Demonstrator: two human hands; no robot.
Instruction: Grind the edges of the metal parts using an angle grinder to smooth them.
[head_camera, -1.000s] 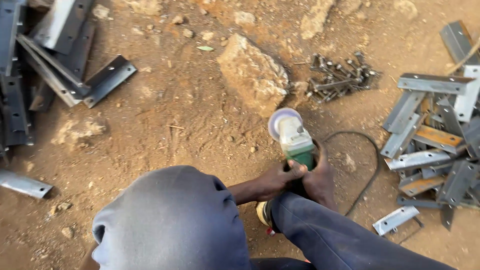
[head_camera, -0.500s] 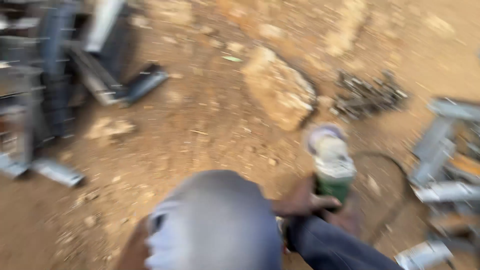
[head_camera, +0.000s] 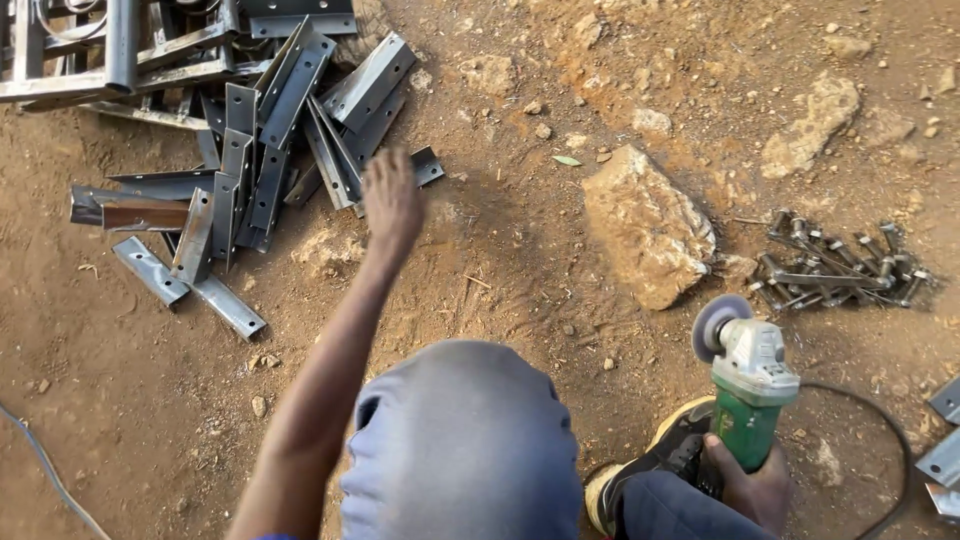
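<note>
Both hands are busy in different places. Stretched out ahead, the left hand (head_camera: 392, 200) reaches toward a heap of cut steel angle pieces (head_camera: 265, 165) on the bare dirt ground (head_camera: 520, 260); its fingers look loosely spread, though the hand is seen from behind and slightly blurred, so whether it already touches the nearest piece cannot be told. It holds nothing that shows. Low at the right, the right hand (head_camera: 755, 485) is wrapped tight round the green body of an angle grinder (head_camera: 748, 375), down by the person's dark shoe (head_camera: 665, 460).

The grinder stands nearly upright in that grip, its pale grey gear head uppermost and its round grey disc at the top left, turned toward a large tan rock (head_camera: 648, 225). A small pale label sits on the side of the grey head. A black cable (head_camera: 885, 430) curves away from the tool across the dirt.

Beyond the rock, to the right, lies a cluster of dark bolts (head_camera: 835, 265). More grey metal pieces (head_camera: 945, 440) poke in at the right edge. A welded steel frame (head_camera: 100, 50) fills the top left corner behind the heap. The person's grey-clad knee (head_camera: 460, 440) fills the lower middle.
</note>
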